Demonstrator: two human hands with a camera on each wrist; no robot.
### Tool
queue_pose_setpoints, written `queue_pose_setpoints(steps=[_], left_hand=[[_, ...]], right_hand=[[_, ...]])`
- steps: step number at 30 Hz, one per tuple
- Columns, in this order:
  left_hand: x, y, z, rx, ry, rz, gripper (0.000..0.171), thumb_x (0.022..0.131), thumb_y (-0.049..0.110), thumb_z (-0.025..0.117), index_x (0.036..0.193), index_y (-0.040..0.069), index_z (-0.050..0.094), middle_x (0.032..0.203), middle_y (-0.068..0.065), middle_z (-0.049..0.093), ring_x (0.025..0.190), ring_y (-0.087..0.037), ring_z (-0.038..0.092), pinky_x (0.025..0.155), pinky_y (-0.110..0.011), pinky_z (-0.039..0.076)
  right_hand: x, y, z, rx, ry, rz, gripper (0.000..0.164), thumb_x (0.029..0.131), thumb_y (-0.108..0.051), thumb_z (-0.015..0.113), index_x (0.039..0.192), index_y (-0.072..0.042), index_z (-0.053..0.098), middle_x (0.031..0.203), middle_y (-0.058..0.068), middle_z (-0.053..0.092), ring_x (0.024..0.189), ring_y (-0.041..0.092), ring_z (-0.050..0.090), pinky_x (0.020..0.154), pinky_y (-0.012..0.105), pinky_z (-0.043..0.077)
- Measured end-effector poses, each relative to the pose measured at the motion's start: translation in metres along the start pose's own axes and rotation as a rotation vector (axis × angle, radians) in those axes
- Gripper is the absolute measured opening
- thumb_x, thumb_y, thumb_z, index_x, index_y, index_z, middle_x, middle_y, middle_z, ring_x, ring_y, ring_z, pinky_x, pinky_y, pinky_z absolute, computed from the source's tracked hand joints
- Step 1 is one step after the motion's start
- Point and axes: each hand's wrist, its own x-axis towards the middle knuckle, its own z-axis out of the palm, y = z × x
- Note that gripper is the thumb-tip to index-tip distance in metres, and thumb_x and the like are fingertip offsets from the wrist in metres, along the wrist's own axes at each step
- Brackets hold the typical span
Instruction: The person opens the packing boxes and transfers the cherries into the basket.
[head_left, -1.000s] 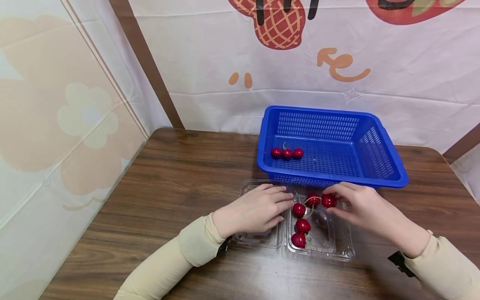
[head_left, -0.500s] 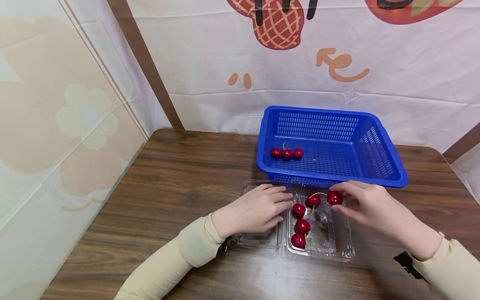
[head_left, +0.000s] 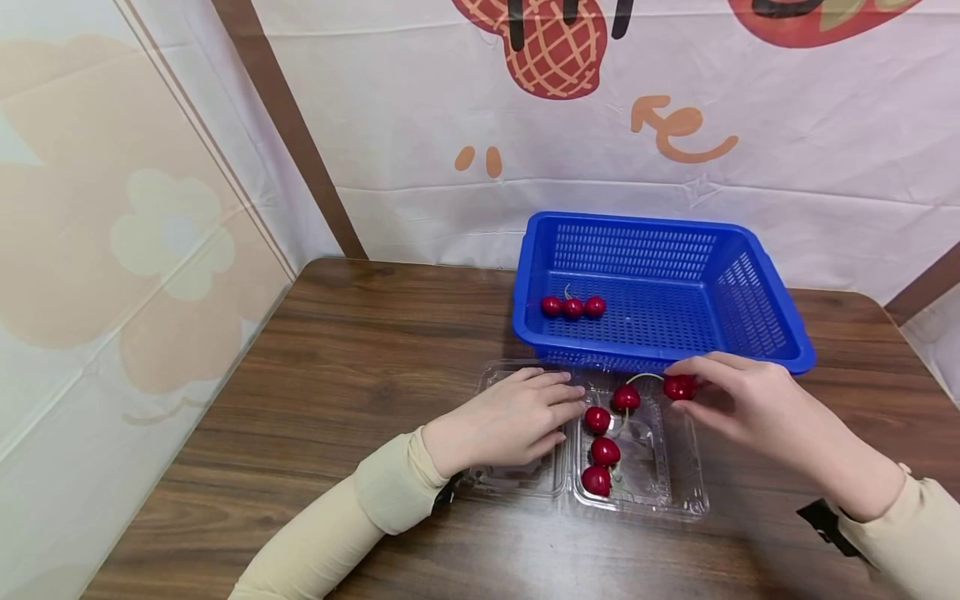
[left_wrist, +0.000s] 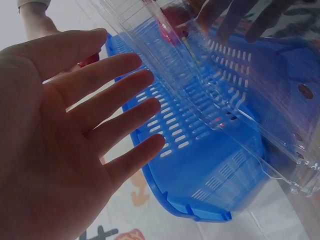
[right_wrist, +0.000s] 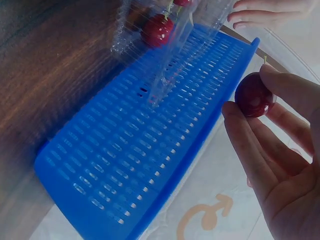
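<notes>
My right hand [head_left: 765,408] pinches a dark red cherry [right_wrist: 255,95] between thumb and fingertips, above the far right corner of a clear plastic clamshell box [head_left: 686,500]. The cherry's stem points left. Inside the box's right half, several cherries stand in a line down its left side, among them a far one [head_left: 626,397] and a near one [head_left: 597,481]. My left hand [head_left: 510,421] lies over the box's left half with fingers spread and straight, its tips close to the middle fold. Nothing is held in it, as the left wrist view shows.
Behind the box stands a blue perforated basket [head_left: 772,354] with 3 cherries [head_left: 573,308] at its left. Both rest on a brown wooden table [head_left: 360,367]. A printed cloth [head_left: 420,217] hangs along the table's back edge.
My right hand has moved right and slightly away from me, carrying the pinched cherry off from the cherry beside it. The left hand stays where it was.
</notes>
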Motion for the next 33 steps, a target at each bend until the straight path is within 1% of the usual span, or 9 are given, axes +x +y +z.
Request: queue_pose_setpoints(steps=[2,5,9,12,16,21,25,30,33], left_hand=[[0.000,0.000,0.000,0.001,0.002,0.002,0.044,0.089,0.033,0.051,0.130,0.016,0.055,0.135,-0.002,0.053,0.128,-0.021,0.040,0.106,-0.040,0.035],[0.000,0.000,-0.001,0.000,0.004,0.001,0.044,0.089,0.032,0.051,0.130,0.016,0.056,0.135,-0.002,0.053,0.127,-0.021,0.040,0.105,-0.040,0.035],[0.000,0.000,-0.001,-0.005,0.006,-0.001,0.044,0.089,0.032,0.052,0.130,0.015,0.055,0.135,-0.002,0.053,0.127,-0.021,0.040,0.105,-0.041,0.036],[0.000,0.000,-0.001,-0.007,0.006,-0.001,0.044,0.089,0.032,0.052,0.130,0.015,0.055,0.135,-0.002,0.053,0.127,-0.022,0.041,0.104,-0.041,0.037],[0.000,0.000,-0.001,-0.005,0.004,0.000,0.044,0.089,0.032,0.052,0.130,0.015,0.055,0.135,-0.003,0.053,0.127,-0.022,0.041,0.104,-0.041,0.037],[0.000,0.000,-0.002,-0.002,0.001,0.006,0.044,0.090,0.032,0.051,0.130,0.015,0.056,0.135,-0.003,0.053,0.127,-0.022,0.041,0.105,-0.040,0.036],[0.000,0.001,-0.002,0.002,0.002,0.009,0.044,0.089,0.032,0.051,0.130,0.015,0.056,0.134,-0.003,0.053,0.127,-0.022,0.041,0.105,-0.040,0.036],[0.000,0.001,-0.001,0.009,0.011,0.012,0.043,0.089,0.032,0.052,0.129,0.015,0.057,0.134,-0.002,0.054,0.126,-0.021,0.042,0.104,-0.039,0.037],[-0.001,0.001,-0.002,0.009,0.015,0.011,0.043,0.089,0.032,0.052,0.128,0.015,0.057,0.133,-0.002,0.055,0.126,-0.021,0.042,0.104,-0.039,0.037]], right_hand=[[0.001,0.000,-0.002,0.003,-0.004,0.010,0.037,0.062,-0.014,0.078,0.098,-0.011,0.067,0.084,-0.003,0.067,0.075,0.006,0.061,0.060,0.027,0.056],[0.003,-0.001,-0.004,0.002,0.007,0.000,0.037,0.062,-0.013,0.079,0.097,-0.011,0.067,0.084,-0.003,0.067,0.074,0.005,0.061,0.059,0.024,0.055],[0.008,-0.002,-0.007,-0.015,0.039,-0.020,0.039,0.061,-0.013,0.079,0.098,-0.010,0.068,0.086,-0.003,0.068,0.074,0.005,0.061,0.059,0.024,0.055],[0.011,-0.001,-0.010,-0.031,0.035,0.003,0.038,0.062,-0.015,0.079,0.099,-0.012,0.068,0.088,-0.002,0.068,0.076,0.005,0.061,0.061,0.026,0.055],[0.015,0.001,-0.013,-0.047,0.022,0.035,0.037,0.064,-0.017,0.079,0.099,-0.012,0.067,0.088,-0.001,0.069,0.075,0.006,0.062,0.059,0.029,0.055],[0.019,0.004,-0.015,-0.067,0.040,0.051,0.036,0.064,-0.019,0.079,0.098,-0.012,0.067,0.086,-0.001,0.068,0.071,0.006,0.062,0.057,0.030,0.055],[0.021,0.006,-0.016,-0.063,0.069,0.043,0.036,0.063,-0.017,0.079,0.097,-0.012,0.067,0.085,-0.001,0.068,0.069,0.006,0.063,0.056,0.029,0.055],[0.023,0.011,-0.016,-0.063,0.070,0.046,0.035,0.063,-0.017,0.079,0.097,-0.012,0.068,0.086,-0.002,0.066,0.069,0.006,0.062,0.056,0.029,0.055],[0.026,0.013,-0.016,-0.079,0.081,0.026,0.035,0.062,-0.016,0.080,0.095,-0.011,0.068,0.083,-0.001,0.065,0.067,0.006,0.060,0.053,0.030,0.054]])
